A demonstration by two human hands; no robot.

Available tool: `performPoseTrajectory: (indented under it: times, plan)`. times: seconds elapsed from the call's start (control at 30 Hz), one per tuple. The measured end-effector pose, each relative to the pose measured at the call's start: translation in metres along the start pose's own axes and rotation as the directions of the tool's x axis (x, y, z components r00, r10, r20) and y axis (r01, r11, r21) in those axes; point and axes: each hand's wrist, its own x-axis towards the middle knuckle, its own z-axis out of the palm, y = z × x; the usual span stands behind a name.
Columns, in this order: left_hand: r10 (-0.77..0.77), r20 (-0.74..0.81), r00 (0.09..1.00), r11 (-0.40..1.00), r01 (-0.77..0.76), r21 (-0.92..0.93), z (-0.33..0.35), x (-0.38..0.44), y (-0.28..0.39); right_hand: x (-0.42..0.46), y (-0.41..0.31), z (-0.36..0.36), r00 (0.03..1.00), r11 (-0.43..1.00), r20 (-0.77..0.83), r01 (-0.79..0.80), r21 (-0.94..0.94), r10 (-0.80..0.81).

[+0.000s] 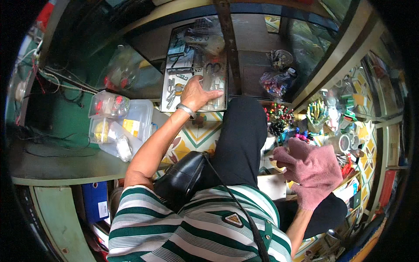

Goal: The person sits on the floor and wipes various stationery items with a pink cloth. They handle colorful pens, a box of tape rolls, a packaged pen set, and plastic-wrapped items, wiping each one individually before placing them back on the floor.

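My left hand [195,94], with a metal bracelet at the wrist, lies over a shallow tray [164,104] at the front of the dark cabinet. Its thumb stretches across clear plastic packaging [214,101] on the tray's right side; whether the fingers grip anything is hidden. Nail clippers [171,95] and other small metal tools sit in the white left part. Above the hand, scissors [214,67] show through plastic. On the right, a pink cloth [314,167] covers most of my right hand, which holds it above my bent leg, apart from the tray.
Clear plastic boxes [109,104] stand left on a green ledge [65,167]. Inside the cabinet, a plastic bag of colourful items [273,82] sits beyond a dark upright post [230,49]. Jars [343,142] and loose goods crowd the tiled floor at right. My black bag [180,177] hangs at my lap.
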Motion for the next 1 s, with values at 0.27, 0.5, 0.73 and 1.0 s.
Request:
performPoseTrajectory:
  times: [0.27, 0.5, 0.73, 1.0]
  plan:
    - [0.003, -0.106, 0.994, 0.996, 0.007, 0.090, 0.004, -0.014, 0.031, -0.003, -0.028, 0.022, 0.984, 0.994, -0.169, 0.077, 0.073, -0.064]
    - [-0.118, -0.043, 0.992, 0.904, 0.089, -0.418, 0.023, -0.002, 0.009, 0.000, -0.014, 0.019, 0.996, 0.993, -0.086, 0.005, 0.120, 0.005]
    - [-0.119, 0.122, 0.985, 0.224, 0.146, -0.963, -0.018, -0.024, 0.015, -0.002, -0.003, 0.016, 0.991, 0.979, -0.076, 0.124, 0.159, -0.113]
    - [0.265, 0.394, 0.880, 0.032, 0.400, -0.916, 0.003, -0.088, 0.114, -0.010, -0.028, 0.017, 0.983, 0.959, 0.087, 0.175, -0.222, -0.159]
